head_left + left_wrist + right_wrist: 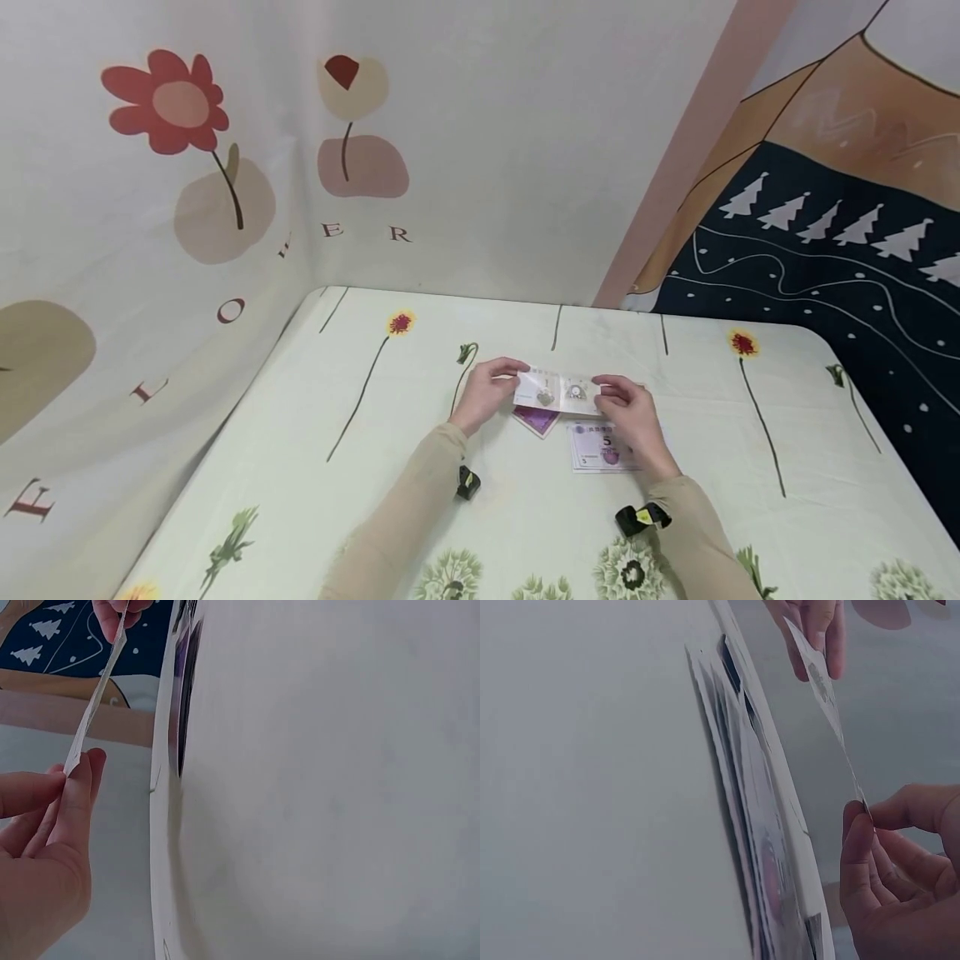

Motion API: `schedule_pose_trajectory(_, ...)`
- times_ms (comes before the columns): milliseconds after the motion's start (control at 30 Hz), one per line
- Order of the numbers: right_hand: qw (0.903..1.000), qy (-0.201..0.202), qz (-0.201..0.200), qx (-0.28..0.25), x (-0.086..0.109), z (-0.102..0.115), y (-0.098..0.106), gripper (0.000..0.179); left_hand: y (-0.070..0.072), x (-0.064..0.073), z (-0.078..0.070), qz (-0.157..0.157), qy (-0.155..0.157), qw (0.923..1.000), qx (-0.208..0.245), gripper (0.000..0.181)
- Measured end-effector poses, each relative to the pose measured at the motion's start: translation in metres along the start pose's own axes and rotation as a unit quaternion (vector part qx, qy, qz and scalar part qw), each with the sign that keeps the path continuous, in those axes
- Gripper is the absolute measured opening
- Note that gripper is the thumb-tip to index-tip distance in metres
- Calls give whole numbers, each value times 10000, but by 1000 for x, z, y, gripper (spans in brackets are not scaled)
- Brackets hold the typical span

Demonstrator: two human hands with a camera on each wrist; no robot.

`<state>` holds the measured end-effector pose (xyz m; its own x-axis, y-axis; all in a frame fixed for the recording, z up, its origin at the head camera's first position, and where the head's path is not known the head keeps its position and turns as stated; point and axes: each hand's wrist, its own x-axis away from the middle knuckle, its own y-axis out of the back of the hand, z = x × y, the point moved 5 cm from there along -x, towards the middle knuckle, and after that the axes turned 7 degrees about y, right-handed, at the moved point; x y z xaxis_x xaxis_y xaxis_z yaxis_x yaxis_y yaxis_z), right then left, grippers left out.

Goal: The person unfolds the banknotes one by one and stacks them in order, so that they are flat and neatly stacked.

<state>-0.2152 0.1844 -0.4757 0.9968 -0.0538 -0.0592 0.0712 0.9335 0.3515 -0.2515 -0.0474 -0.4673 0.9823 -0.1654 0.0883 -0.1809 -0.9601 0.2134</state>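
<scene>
White paper with pale print makes up the held note (542,390), which is raised above the patterned tablecloth (300,525) between both hands, near the middle of the table. The left hand (486,393) pinches its left end between thumb and fingertips; the right hand (632,414) pinches the opposite end in the same manner. No finger crosses the printed middle. In my judgement, the end grip serves to keep the sheet extended and its face unobstructed; the tilt presents that face toward the head camera. A vertical line divides the note into two panels, consistent with a fold, and both wrist views show the sheet nearly edge-on and not perfectly flat. Below the left half, a purple note (537,420) lies on the cloth at an angle, one corner toward the person, its far part concealed. Just beside it, nearer the right arm, rests a stack of notes (592,448), the top one marked 5. Its edges, in the right wrist view, are layered and not squared. Its placement within easy reach of the right hand appears deliberate; the exact count cannot be determined.
</scene>
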Motion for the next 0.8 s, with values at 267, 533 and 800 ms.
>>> schedule_pose_trajectory(267, 9998, 34, 112, 171, 3, -5, 12, 31, -11, -1, 1, 35, 34, 10000, 84, 24)
schedule_pose_trajectory(533, 9999, -3, 159, 64, 7, -6, 25, 31, -23, 3, -2, 144, 333, 9991, 221, 24)
schedule_pose_trajectory(800, 9997, -54, 258, -5, 9, -9, 41, 31, -35, 4, -8, 112, 216, 9997, -68, 24)
